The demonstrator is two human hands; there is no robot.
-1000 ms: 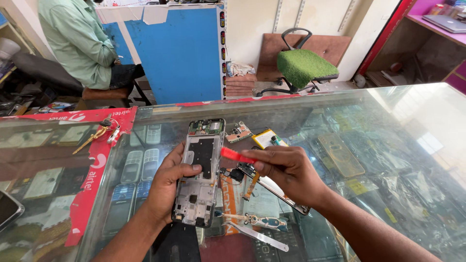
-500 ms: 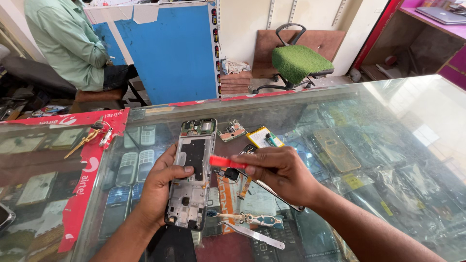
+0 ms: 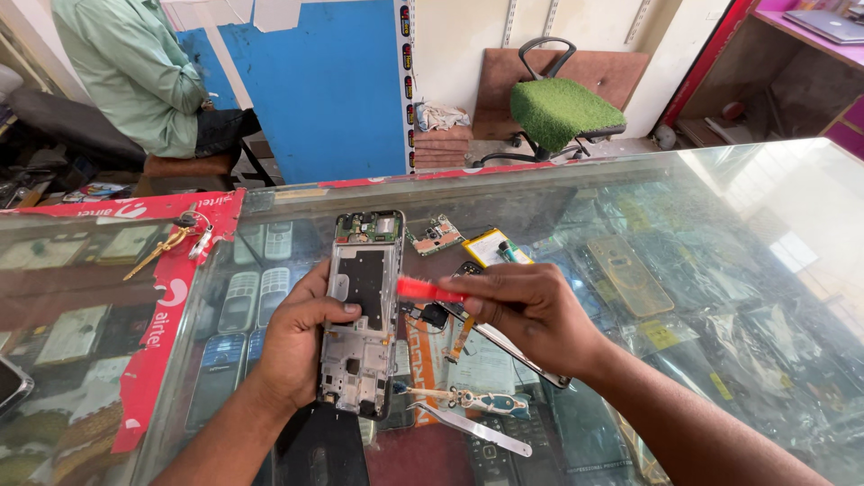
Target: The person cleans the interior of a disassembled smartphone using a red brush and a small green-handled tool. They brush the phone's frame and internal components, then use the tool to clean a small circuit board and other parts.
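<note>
We hold the opened smartphone frame with its bare metal back and exposed circuit board (image 3: 362, 315) in our left hand (image 3: 301, 346). It lies near the middle of the glass-topped bench (image 3: 684, 234), its long axis running from 12 to 6 o'clock, the green board end pointing to 12 and tilted a little toward 1. The left thumb lies across the frame's middle, and the other fingers curl under its left edge, clamping it.

Our right hand (image 3: 531, 310) comes in from 4 o'clock. Its fingers are pressed together, pinching a flat red plastic pry tool (image 3: 430, 290), which lies along the 3 to 9 o'clock line with its tip touching the frame's right edge.

Loose on the glass at 1 o'clock of the frame lie a small green circuit board (image 3: 437, 236) and a yellow rectangular battery-like part (image 3: 490, 246), just beside each other. At 5 o'clock lie silver metal tweezers (image 3: 472, 430), pointing to 10 o'clock, near an orange flex strip (image 3: 461, 337).

The bench is a glass display case: inside, under the pane, we see rows of old keypad phones (image 3: 241, 301) at 9 o'clock and clear phone covers (image 3: 630, 270) at 3 o'clock. A bunch of brass keys (image 3: 171, 241) rests on the red strip at 10 o'clock. Beyond, a person in a pale green shirt (image 3: 135, 72) sits, and a green-seated office chair (image 3: 562, 108) stands apart.
</note>
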